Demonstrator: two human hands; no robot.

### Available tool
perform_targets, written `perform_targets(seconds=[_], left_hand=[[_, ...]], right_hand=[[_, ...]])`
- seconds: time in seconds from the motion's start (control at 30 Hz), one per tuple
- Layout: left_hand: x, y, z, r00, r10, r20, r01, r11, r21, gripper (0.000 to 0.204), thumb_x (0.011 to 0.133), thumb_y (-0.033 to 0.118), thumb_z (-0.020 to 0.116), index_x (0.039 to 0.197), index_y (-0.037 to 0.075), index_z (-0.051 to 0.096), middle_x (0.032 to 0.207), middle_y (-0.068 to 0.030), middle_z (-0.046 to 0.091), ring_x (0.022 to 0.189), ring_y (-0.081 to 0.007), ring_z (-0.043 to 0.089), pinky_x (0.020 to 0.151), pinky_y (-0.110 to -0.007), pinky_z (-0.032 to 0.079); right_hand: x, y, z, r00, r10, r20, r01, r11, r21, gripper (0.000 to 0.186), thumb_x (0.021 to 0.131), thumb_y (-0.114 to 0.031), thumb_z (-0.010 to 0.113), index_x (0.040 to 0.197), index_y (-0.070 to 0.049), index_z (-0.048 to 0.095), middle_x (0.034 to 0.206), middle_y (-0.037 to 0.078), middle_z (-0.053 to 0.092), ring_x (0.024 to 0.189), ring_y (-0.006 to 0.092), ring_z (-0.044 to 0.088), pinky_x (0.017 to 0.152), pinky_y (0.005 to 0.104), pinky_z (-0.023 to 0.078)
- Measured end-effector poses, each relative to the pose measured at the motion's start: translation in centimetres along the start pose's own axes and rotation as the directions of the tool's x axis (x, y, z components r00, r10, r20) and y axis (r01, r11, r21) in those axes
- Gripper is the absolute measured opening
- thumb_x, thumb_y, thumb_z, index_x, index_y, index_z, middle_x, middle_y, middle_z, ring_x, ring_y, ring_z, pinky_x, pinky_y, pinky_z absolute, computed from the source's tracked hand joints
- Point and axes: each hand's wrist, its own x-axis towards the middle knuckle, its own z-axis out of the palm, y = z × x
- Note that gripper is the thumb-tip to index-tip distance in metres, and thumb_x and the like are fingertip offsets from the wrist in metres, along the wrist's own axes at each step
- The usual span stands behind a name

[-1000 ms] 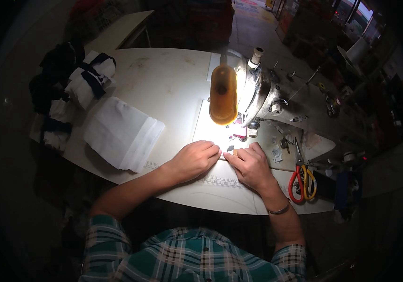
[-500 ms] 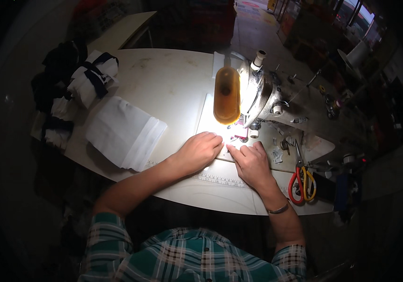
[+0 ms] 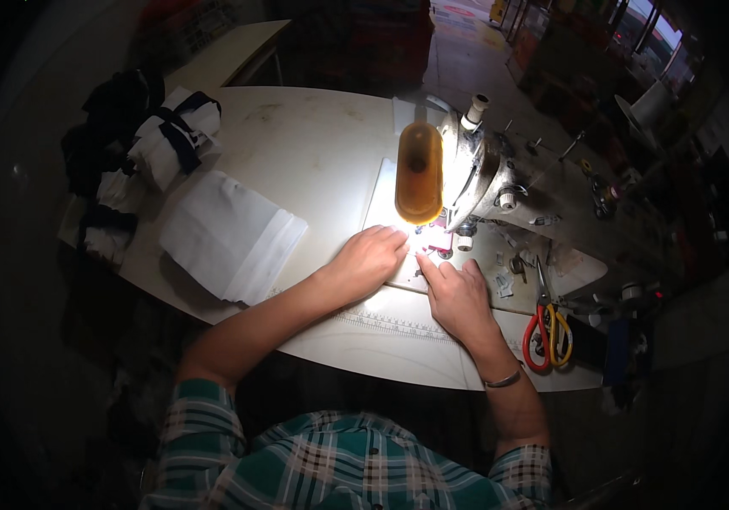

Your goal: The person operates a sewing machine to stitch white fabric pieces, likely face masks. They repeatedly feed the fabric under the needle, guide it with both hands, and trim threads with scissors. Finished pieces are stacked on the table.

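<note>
Under the bright light of a sewing machine (image 3: 490,183), my left hand (image 3: 371,257) lies beside the needle area with its fingers bent and close together. Its fingertips run into the glare, which hides what they hold. My right hand (image 3: 459,296) is just to the right, index finger reaching to the same lit spot and the other fingers curled. Whatever lies between the two hands is too washed out to make out. A small pink-red part (image 3: 441,239) shows by the presser foot. The amber lamp cover (image 3: 419,174) hangs over the work and blocks part of it.
A stack of folded white cloth (image 3: 228,238) lies on the white table (image 3: 313,127) to the left. Bundles of white and dark cloth (image 3: 164,149) are piled beyond it. Scissors (image 3: 547,327) with red and yellow handles lie right of my right hand. A ruler strip (image 3: 394,325) runs along the near edge.
My left hand has shifted slightly up toward the needle area. The right index finger is straighter and farther forward. The whole view has moved a little.
</note>
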Motion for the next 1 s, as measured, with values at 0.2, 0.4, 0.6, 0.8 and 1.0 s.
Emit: perform_targets(seconds=[0.2,0.4,0.6,0.8,1.0], left_hand=[[0.6,-0.6,0.1,0.998,-0.017,0.058,0.015,0.999,0.044,0.034,0.091,0.008,0.061,0.122,-0.004,0.067,0.124,-0.0129,0.064,0.114,-0.0304,0.065,0.093,-0.040,0.057],[1.2,-1.1,1.1,0.995,0.020,-0.095,-0.011,0.995,0.097,0.020,0.085,0.009,0.062,0.102,0.001,0.069,0.101,-0.0102,0.064,0.104,-0.0260,0.063,0.089,-0.037,0.054],[1.8,-1.4,2.7,0.991,-0.089,-0.100,0.099,0.990,0.096,0.016,0.085,0.012,0.063,0.095,0.004,0.073,0.097,-0.0110,0.066,0.101,-0.0273,0.065,0.087,-0.039,0.057],[3.3,-2.0,3.5,0.980,-0.170,-0.099,0.177,0.981,0.074,0.013,0.080,0.009,0.065,0.084,0.002,0.075,0.102,-0.0133,0.066,0.100,-0.0290,0.065,0.088,-0.040,0.057],[5.6,-2.8,3.4,0.947,-0.302,-0.111,0.291,0.951,-0.109,0.020,0.081,0.008,0.064,0.097,0.002,0.075,0.108,-0.0129,0.067,0.105,-0.0283,0.063,0.092,-0.040,0.054]], right_hand=[[-0.2,0.1,-0.2,1.000,-0.005,-0.012,0.006,0.999,0.044,0.043,0.091,-0.006,0.064,0.133,-0.013,0.071,0.080,0.009,0.061,0.067,0.0280,0.058,0.076,0.0389,0.044],[-0.1,0.2,-0.4,1.000,-0.005,-0.024,0.007,0.996,0.087,0.041,0.091,-0.005,0.065,0.130,-0.012,0.072,0.080,0.009,0.060,0.067,0.0295,0.056,0.074,0.0397,0.044],[-0.2,0.0,-1.1,1.000,-0.017,-0.026,0.020,0.995,0.102,0.039,0.091,-0.005,0.066,0.129,-0.011,0.072,0.081,0.011,0.060,0.068,0.0332,0.053,0.071,0.0423,0.045],[-0.1,0.0,-1.2,1.000,-0.005,-0.002,0.005,0.994,0.110,0.039,0.091,-0.005,0.066,0.129,-0.011,0.072,0.082,0.011,0.060,0.071,0.0343,0.052,0.071,0.0444,0.046],[-0.3,0.1,-1.0,0.999,-0.036,-0.012,0.037,0.998,0.048,0.038,0.092,-0.007,0.065,0.129,-0.009,0.071,0.081,0.010,0.060,0.068,0.0313,0.056,0.075,0.0411,0.045]])
